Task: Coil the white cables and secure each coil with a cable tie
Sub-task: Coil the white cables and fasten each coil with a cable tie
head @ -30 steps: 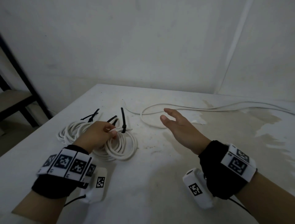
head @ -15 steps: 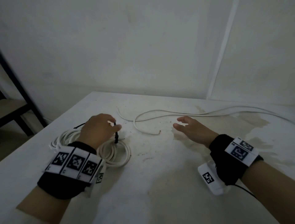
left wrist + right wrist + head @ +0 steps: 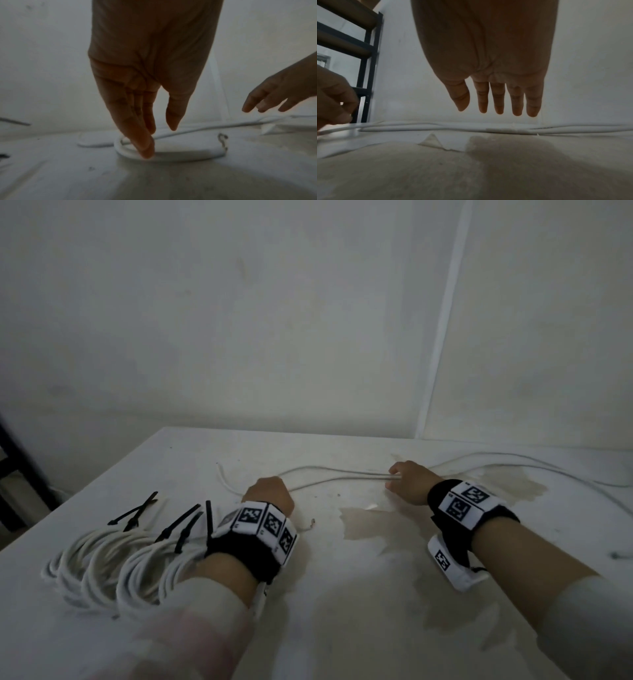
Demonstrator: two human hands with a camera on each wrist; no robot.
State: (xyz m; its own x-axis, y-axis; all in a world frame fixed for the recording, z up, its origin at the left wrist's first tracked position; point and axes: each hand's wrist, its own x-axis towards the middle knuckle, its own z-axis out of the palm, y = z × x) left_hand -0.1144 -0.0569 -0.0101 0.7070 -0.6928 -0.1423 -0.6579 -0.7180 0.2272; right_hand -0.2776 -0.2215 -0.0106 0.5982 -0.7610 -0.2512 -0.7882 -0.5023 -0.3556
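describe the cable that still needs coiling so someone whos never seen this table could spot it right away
On the white table, skip the tied coils with black cable ties at the near left. The loose cable lies beyond both hands, running toward the right edge. It is the only one lying in long open strands, with no tie.

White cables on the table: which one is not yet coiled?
The loose cable running straight across the table's far side; the others lie coiled at the left, bound with black ties.
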